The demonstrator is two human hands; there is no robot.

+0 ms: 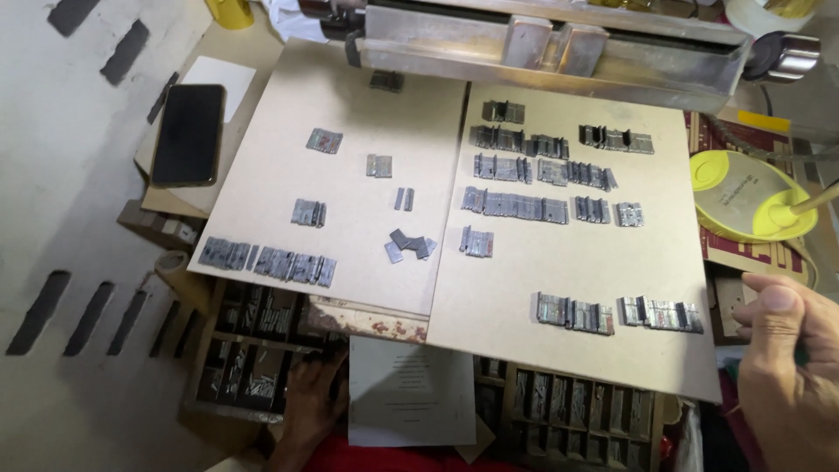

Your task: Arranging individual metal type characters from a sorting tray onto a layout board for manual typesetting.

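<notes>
Head view: looking down on two brown boards covered with small metal type blocks.
Left hand [312, 404]: low in the wooden compartment tray [249, 345] under the left board [350, 218]; whether its grip is clenched cannot be told.
Right hand [791, 363]: at the right edge, fingers curled in a loose clench, grasping nothing visible.
Type blocks [577, 312]: in rows on the right board [577, 262], nearest the right hand.
Phone [187, 134]: far left, dark screen up.

Two cardboard sheets [603, 288] with rows of metal type [514, 205], left hand [310, 402] in type case [253, 350], right hand [791, 367] raised
</notes>
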